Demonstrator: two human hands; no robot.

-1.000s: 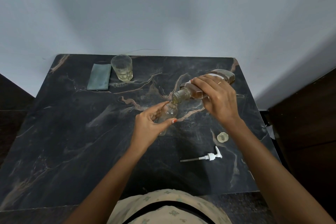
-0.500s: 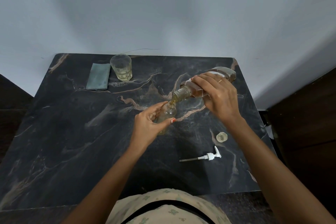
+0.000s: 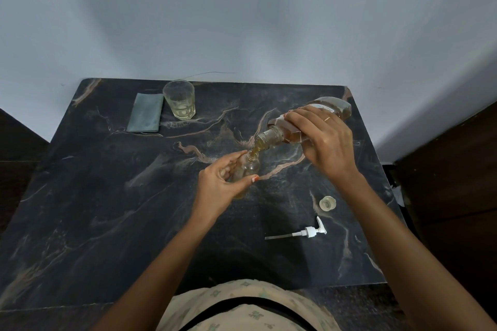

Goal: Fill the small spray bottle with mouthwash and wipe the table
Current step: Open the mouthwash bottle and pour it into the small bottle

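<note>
Resting btwn L fingers (image 3: 234, 158): spray bottle (image 3: 251, 168)

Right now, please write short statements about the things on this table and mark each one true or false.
1. The right hand tilts the large clear bottle of amber liquid over the small clear plastic bottle. True.
2. The white pump head is screwed onto the small bottle. False: it lies on the dark marble table.
3. The folded grey-green cloth lies beside the clear glass tumbler. True.
4. The left hand holds the round clear cap. False: it grips the small bottle; the cap lies on the table.
</note>
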